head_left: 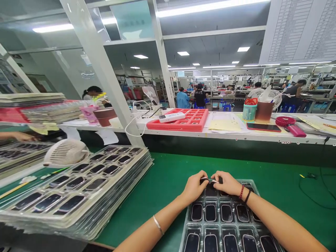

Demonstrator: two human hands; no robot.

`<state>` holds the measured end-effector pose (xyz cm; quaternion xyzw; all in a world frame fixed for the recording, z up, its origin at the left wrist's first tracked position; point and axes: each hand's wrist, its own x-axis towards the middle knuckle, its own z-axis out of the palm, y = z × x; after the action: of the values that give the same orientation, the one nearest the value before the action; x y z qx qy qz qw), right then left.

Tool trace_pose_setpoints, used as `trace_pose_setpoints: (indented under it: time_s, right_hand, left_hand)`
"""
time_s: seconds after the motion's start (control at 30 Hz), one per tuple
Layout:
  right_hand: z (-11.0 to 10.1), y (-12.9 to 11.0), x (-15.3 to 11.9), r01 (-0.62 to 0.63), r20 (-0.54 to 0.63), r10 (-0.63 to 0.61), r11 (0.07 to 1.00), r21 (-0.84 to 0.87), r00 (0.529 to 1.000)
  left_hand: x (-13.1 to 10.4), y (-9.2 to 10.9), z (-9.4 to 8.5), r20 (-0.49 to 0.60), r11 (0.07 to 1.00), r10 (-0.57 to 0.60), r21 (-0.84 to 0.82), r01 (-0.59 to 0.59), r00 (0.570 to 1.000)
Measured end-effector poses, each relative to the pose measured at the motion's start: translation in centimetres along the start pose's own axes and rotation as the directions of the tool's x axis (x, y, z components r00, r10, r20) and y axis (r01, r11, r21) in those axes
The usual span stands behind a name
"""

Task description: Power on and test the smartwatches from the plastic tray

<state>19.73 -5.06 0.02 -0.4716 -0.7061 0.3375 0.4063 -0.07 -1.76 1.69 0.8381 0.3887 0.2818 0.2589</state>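
A clear plastic tray (185,225) lies on the green mat, holding rows of dark, rounded-rectangle pieces that look like small watch screens. My left hand (194,185) is over the tray's far edge, thumb and fingers pinched on a small dark screen piece (203,180). Close beside it, my right hand (228,182) pinches another dark screen piece (219,180). Fingers cover part of both pieces, so their full shape is hidden. Below the hands, a dark screen (210,212) sits in its tray pocket. My forearms partly hide the tray's outer pockets.
A tall stack of similar filled trays (123,182) stands at the left, with a white fan (67,153) behind it. A white shelf (223,137) runs across the back, bearing a red foam tray (202,120) and a phone (264,127). A co-worker's hand (25,136) shows far left.
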Motion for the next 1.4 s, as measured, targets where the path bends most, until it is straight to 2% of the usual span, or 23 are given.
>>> trace_pose_setpoints:
  time_s: [0.1,0.17,0.23,0.3,0.37,0.4,0.5,0.57,0.8,0.97,1.2,1.4]
  right_hand:
    - [-1.5,1.0,0.7,-0.091,-0.08,0.113,0.967,0.237,0.99]
    - [-2.5,1.9,1.1,-0.149,-0.101,0.199,0.919,0.365,0.975]
    - [-3.3,2.6,1.3,-0.2,-0.087,0.268,0.865,0.46,0.959]
    - [-3.9,3.0,1.5,-0.237,-0.065,0.318,0.814,0.53,0.946]
    - [-4.4,3.2,1.6,-0.256,-0.051,0.349,0.77,0.584,0.936]
    - [-4.7,3.3,1.7,-0.26,-0.048,0.362,0.749,0.609,0.931]
    - [-5.3,3.5,1.9,-0.265,-0.037,0.394,0.683,0.68,0.918]
    - [-5.6,3.7,2.0,-0.277,-0.011,0.409,0.637,0.719,0.912]
    - [-6.7,4.6,1.8,-0.297,0.053,0.426,0.529,0.795,0.903]
    - [-7.1,4.8,1.3,-0.234,0.067,0.331,0.496,0.836,0.941]
    - [-6.7,3.9,0.9,-0.28,0.176,0.235,0.553,0.784,0.956]
    - [-6.8,3.7,1.1,-0.272,0.172,0.22,0.603,0.75,0.96]
  left_hand:
    - [2.7,-0.4,1.5,0.0,0.92,-0.148,-0.366,0.138,0.989]
    - [4.8,-0.3,2.7,0.076,0.8,-0.211,-0.56,0.217,0.974]
    - [6.7,0.1,3.8,0.16,0.657,-0.221,-0.705,0.268,0.962]
    - [8.2,0.4,4.7,0.226,0.539,-0.204,-0.786,0.302,0.953]
    - [9.2,0.3,5.2,0.266,0.48,-0.181,-0.817,0.321,0.947]
    - [9.4,0.2,5.2,0.287,0.447,-0.168,-0.831,0.332,0.943]
    - [9.4,-0.7,5.2,0.363,0.271,-0.127,-0.883,0.384,0.923]
    - [9.1,-1.3,5.2,0.373,0.192,-0.117,-0.901,0.39,0.92]
    - [8.7,-1.5,5.6,0.314,0.243,-0.147,-0.907,0.342,0.938]
    - [8.5,-1.2,5.4,0.342,0.286,-0.095,-0.89,0.355,0.935]
    - [8.4,-1.2,5.5,0.329,0.332,-0.059,-0.884,0.329,0.943]
    - [8.4,-1.2,5.7,0.306,0.363,-0.068,-0.879,0.309,0.95]
